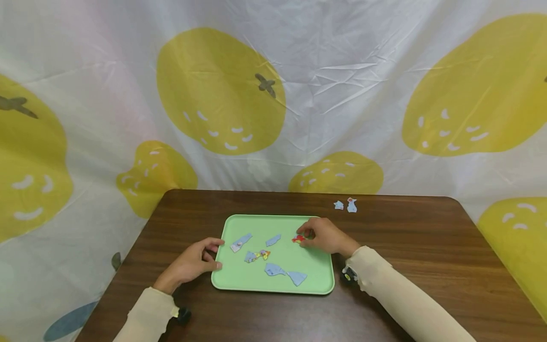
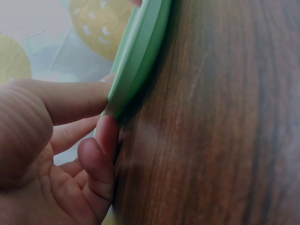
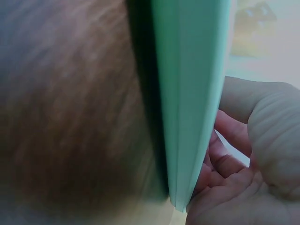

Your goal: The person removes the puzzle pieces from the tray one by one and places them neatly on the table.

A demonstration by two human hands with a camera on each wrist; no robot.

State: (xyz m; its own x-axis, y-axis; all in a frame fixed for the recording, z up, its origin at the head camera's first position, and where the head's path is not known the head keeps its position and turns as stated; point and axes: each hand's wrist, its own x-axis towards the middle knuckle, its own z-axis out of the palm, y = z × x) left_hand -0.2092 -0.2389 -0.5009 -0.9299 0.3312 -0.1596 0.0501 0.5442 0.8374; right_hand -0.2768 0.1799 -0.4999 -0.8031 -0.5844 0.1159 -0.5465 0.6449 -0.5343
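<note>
A light green tray (image 1: pixel 239 283) lies on the table with several flat, irregular printed pieces on it. My left hand (image 1: pixel 192 259) holds the tray's left rim, its thumb and forefinger on the edge and other fingers curled beside it. Over the tray's upper right, my right hand (image 1: pixel 326 235) pinches a small red printed piece (image 1: pixel 297 239) between thumb and fingers. The tray's side (image 3: pixel 192 93) hides that piece in the right wrist view. To the left of it lie light blue pieces (image 1: pixel 273 240) and a blue-and-yellow patterned piece (image 1: pixel 258 256). Nearer the front is a bow-shaped blue pair (image 1: pixel 273 270).
Two small light blue pieces (image 1: pixel 352 205) lie on the dark wooden table (image 1: pixel 406 247) near its back edge, beyond the tray. A white cloth (image 1: pixel 333 95) with yellow fruit prints hangs behind and beside the table. Another blue piece (image 1: pixel 241 242) is at the tray's upper left.
</note>
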